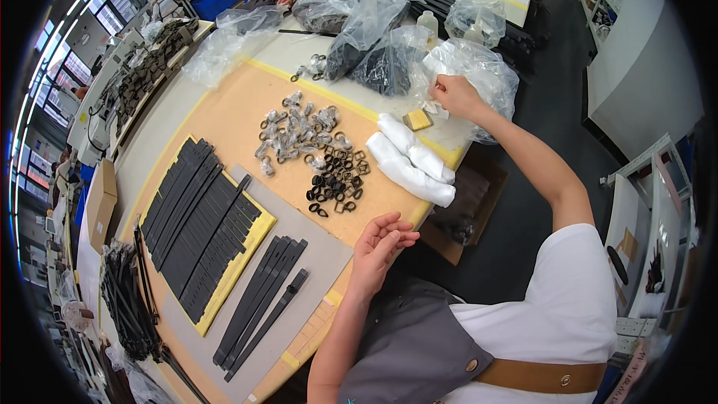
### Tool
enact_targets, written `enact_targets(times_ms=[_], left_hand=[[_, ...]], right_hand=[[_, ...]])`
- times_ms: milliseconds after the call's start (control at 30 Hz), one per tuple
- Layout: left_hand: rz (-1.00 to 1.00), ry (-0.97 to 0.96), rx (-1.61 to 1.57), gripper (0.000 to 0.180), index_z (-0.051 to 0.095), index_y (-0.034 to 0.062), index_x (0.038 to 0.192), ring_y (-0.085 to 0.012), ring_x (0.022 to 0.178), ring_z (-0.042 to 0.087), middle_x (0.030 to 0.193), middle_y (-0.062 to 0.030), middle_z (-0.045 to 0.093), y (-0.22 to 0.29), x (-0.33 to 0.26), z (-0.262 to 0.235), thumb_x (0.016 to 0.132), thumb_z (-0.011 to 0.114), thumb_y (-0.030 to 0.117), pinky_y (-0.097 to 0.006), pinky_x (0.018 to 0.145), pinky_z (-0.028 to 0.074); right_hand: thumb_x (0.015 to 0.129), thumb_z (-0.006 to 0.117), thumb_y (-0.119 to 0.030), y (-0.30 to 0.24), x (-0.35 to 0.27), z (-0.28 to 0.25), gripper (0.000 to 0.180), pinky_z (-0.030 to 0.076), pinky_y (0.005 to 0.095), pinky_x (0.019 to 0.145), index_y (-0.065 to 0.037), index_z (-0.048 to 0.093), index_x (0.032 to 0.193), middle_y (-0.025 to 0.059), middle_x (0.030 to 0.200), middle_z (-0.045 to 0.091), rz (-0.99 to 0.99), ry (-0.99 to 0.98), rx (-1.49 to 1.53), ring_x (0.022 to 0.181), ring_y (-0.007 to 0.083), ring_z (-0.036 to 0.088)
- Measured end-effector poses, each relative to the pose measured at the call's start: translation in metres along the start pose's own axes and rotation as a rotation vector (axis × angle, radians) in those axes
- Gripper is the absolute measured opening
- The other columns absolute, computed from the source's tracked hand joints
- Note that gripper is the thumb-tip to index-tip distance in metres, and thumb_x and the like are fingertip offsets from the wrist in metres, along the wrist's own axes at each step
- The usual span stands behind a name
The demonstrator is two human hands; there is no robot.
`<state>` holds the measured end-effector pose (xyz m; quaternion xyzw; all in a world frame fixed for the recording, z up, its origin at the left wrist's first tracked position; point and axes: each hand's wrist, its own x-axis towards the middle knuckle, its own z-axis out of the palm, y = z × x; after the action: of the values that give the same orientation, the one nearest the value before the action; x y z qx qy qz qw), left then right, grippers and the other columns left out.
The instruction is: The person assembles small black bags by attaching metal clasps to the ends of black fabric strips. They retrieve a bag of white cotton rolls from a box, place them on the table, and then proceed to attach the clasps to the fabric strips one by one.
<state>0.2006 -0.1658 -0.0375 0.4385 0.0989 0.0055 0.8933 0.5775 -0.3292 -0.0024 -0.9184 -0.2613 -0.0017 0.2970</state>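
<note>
My right hand point(458, 97) reaches out to the far right of the table, its fingers curled together beside clear plastic bags point(479, 75). Whatever may be between those fingers is hidden; a small white scrap point(436, 110) lies just below them. Over the table's near edge, my left hand point(380, 248) has its fingers loosely stretched and nothing visible in them. Between the hands lie two white rolls point(410, 168) and a yellow and dark block point(417, 120). Left of the rolls are a pile of black rings and buckles point(336, 179) and several small plastic-wrapped ones point(295, 131).
Black straps point(198, 217) lie in a row on a yellow-edged board point(258, 228); several more straps point(262, 303) lie beside it. A bundle of dark straps point(127, 292) sits at the left. An open cardboard box point(449, 247) stands below the table's right edge.
</note>
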Motion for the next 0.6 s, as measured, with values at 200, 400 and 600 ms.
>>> enact_targets(times_ms=[200,400,600], left_hand=[[0.002,-0.002,0.008,0.039,0.05,-0.0039,0.143,-0.0313,0.115,0.071,0.129,-0.0204,0.068,-0.003,0.0,-0.004,0.106,0.057,0.007,-0.042,0.101,0.058],[0.014,-0.023,0.013,0.039,0.05,-0.0038,0.144,-0.0296,0.115,0.071,0.13,-0.019,0.067,-0.003,-0.001,-0.002,0.107,0.057,0.008,-0.041,0.102,0.057],[0.018,-0.025,0.044,0.039,0.051,-0.0037,0.144,-0.0278,0.115,0.071,0.128,-0.0182,0.067,-0.004,0.0,-0.004,0.107,0.057,0.009,-0.039,0.101,0.057]], right_hand=[[0.094,0.07,-0.026,-0.028,-0.032,-0.061,0.034,0.059,0.0412,0.082,-0.001,0.074,0.117,0.0191,0.098,0.078,-0.105,0.184,0.052,0.089,0.0317,0.077],[0.099,0.07,-0.022,-0.003,-0.059,-0.102,0.028,0.057,0.0308,0.075,0.001,0.074,0.113,0.0097,0.09,0.076,-0.022,0.393,0.202,0.078,0.0162,0.071],[0.101,0.071,-0.023,-0.043,-0.137,-0.059,0.024,0.053,0.0256,0.067,0.0,0.075,0.098,0.0023,0.077,0.071,0.023,-0.049,0.486,0.07,0.0078,0.064]])
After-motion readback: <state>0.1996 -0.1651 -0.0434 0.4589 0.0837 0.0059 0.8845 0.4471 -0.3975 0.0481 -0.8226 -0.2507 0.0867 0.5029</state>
